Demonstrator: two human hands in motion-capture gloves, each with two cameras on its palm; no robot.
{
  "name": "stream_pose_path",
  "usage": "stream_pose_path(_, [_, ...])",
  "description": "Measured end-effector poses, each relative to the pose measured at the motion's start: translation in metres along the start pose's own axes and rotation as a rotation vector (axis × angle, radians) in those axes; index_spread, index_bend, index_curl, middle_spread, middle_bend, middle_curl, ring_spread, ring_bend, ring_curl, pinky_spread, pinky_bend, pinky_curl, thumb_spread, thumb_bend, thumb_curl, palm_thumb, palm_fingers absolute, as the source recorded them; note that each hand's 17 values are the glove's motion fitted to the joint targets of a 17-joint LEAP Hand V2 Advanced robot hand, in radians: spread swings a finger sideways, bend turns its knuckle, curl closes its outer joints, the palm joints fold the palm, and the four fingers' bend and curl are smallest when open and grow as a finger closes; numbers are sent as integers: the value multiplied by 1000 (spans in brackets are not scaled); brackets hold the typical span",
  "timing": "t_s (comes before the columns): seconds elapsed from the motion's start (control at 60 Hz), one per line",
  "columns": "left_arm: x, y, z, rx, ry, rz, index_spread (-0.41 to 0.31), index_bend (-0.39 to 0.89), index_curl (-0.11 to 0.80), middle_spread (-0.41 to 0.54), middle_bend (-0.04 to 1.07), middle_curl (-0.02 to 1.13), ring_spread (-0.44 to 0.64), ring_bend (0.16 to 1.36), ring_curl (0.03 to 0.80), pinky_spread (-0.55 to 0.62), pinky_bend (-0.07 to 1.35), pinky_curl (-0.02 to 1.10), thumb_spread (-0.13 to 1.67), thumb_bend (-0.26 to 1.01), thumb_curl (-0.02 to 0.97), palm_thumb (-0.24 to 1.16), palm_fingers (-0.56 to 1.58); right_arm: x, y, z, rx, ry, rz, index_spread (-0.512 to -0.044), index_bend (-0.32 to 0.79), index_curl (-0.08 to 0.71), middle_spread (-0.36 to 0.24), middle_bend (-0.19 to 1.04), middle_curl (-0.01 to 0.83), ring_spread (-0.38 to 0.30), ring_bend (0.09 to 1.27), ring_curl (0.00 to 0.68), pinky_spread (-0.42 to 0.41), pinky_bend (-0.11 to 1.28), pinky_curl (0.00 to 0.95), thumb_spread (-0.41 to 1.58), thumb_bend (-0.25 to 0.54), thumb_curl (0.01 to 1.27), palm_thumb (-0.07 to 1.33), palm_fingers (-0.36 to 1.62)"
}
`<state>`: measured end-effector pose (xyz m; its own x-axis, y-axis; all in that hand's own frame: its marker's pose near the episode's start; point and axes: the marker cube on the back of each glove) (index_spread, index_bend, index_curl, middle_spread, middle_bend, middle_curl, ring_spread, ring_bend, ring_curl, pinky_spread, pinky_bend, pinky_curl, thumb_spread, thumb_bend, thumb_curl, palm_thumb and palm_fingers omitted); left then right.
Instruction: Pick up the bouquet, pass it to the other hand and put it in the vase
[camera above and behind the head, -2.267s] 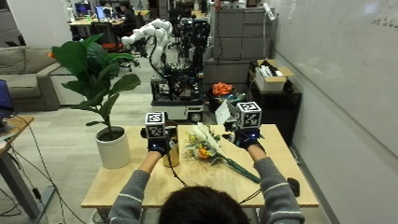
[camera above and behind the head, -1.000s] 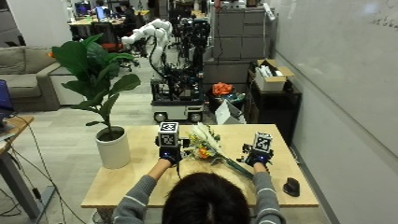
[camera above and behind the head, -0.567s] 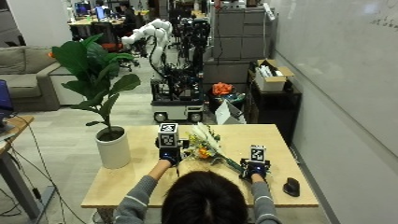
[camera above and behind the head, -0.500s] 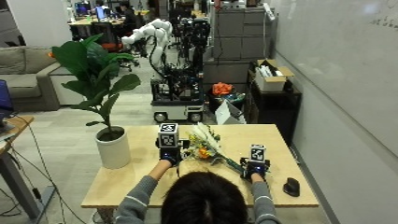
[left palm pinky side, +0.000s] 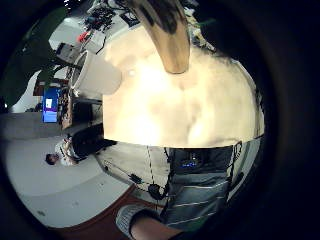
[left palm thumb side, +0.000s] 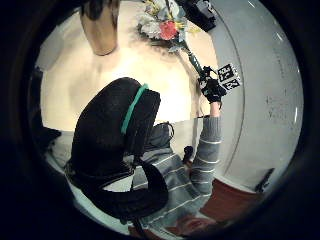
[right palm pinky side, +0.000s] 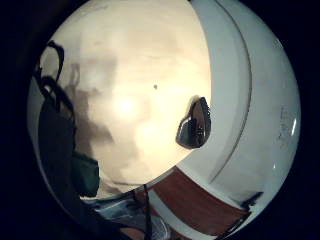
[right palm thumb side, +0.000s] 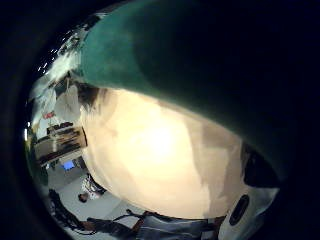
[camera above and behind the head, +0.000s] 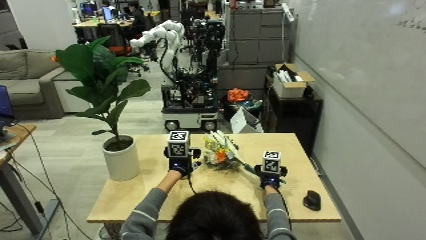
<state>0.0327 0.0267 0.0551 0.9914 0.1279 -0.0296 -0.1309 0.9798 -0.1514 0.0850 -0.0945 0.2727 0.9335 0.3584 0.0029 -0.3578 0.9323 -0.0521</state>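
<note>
One bouquet (camera above and behind the head: 221, 152) lies on one wooden table (camera above and behind the head: 133, 197). One brass-coloured vase (left palm thumb side: 100, 26) stands there, one potted plant (camera above and behind the head: 113, 125) in one white pot, and one black mouse (camera above and behind the head: 311, 199). Two gloved hands: left hand (camera above and behind the head: 180, 165), right hand (camera above and behind the head: 269, 178).

Robotics lab, probably: white robot arm (camera above and behind the head: 162, 36), desks (camera above and behind the head: 100, 22), whiteboard (camera above and behind the head: 373, 65).

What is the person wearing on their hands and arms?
Both hands, the left hand and the right hand, wear black gloves. The arms are in grey sleeves with thin pale stripes. One glove finger has a green band.
</note>
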Motion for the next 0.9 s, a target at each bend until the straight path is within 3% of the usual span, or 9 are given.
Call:
stream_pose_path(0.083, [0, -1, -4, 4, 18, -9, -13, 142, 291, 137, 183, 363, 218, 536, 302, 258, 360, 368, 1154, -19, 269, 176, 312, -5, -25, -22, 400, -38, 73, -222, 163, 368, -161, 554, 560, -210, 839, 511, -277, 673, 421, 1127, 118, 415, 1052, 1456])
stream_pose_path(0.167, [-4, -5, -6, -7, 6, -27, -17, 140, 292, 133, 185, 363, 218, 534, 302, 258, 358, 368, 1156, -19, 270, 177, 313, 4, -10, -32, 442, -43, 195, -222, 319, 430, -157, 696, 616, -201, 896, 546, -258, 671, 447, 1079, -21, 366, 882, 1526])
stream_pose_path(0.283, [-1, -5, -25, 26, 18, -29, -20, 140, 293, 131, 188, 365, 218, 529, 301, 258, 352, 367, 1160, -18, 270, 179, 318, 6, -26, -61, 665, -289, 229, -214, 489, 513, -149, 793, 656, -190, 948, 573, -244, 705, 476, 1064, -26, 348, 846, 1488])
stream_pose_path(0.35, [1, 0, -37, 20, 65, -23, -21, 139, 294, 130, 187, 365, 218, 527, 302, 258, 350, 368, 1161, -18, 270, 179, 319, -2, -16, -68, 595, -493, 194, -208, 555, 550, -144, 824, 668, -187, 978, 587, -239, 724, 491, 1068, -18, 342, 848, 1463])
stream_pose_path(0.467, [-1, -48, -30, 60, 177, -36, -22, 147, 297, 122, 198, 370, 211, 521, 300, 250, 336, 365, 1167, -14, 271, 194, 348, -19, 9, -83, 421, -818, 82, -202, 640, 598, -139, 867, 684, -180, 1011, 600, -226, 755, 514, 1093, 1, 339, 873, 1430])
stream_pose_path(0.583, [21, -49, -48, 99, 366, 4, -31, 158, 308, 104, 196, 374, 198, 501, 296, 237, 314, 359, 1174, -13, 273, 212, 391, -54, 12, -117, 332, -1346, -240, -193, 681, 630, -136, 894, 691, -174, 1035, 608, -223, 783, 532, 1104, 77, 401, 1047, 1404])
stream_pose_path(0.683, [51, -38, -71, 143, 604, 55, -31, 170, 320, 89, 191, 378, 186, 481, 294, 222, 288, 356, 1181, -14, 276, 229, 423, -58, 35, -128, 288, -1246, 111, -191, 702, 648, -129, 910, 694, -172, 1050, 611, -221, 797, 542, 1093, 77, 443, 1082, 1389])
stream_pose_path(0.8, [91, -66, -76, 203, 961, 154, -31, 162, 332, 82, 182, 378, 179, 463, 295, 207, 272, 356, 1138, -18, 289, 249, 442, -94, 52, -160, 458, -1421, -126, -189, 721, 664, -124, 924, 694, -167, 1059, 612, -220, 803, 549, 1081, 68, 491, 1101, 1381])
stream_pose_path(0.9, [130, -61, -89, 215, 1080, 159, -19, 142, 329, 80, 185, 380, 170, 461, 299, 200, 267, 358, 1092, -13, 307, 294, 437, -119, 43, -147, 373, -1498, -11, -185, 727, 675, -123, 940, 695, -164, 1065, 612, -210, 806, 553, 1075, 64, 530, 1117, 1377])
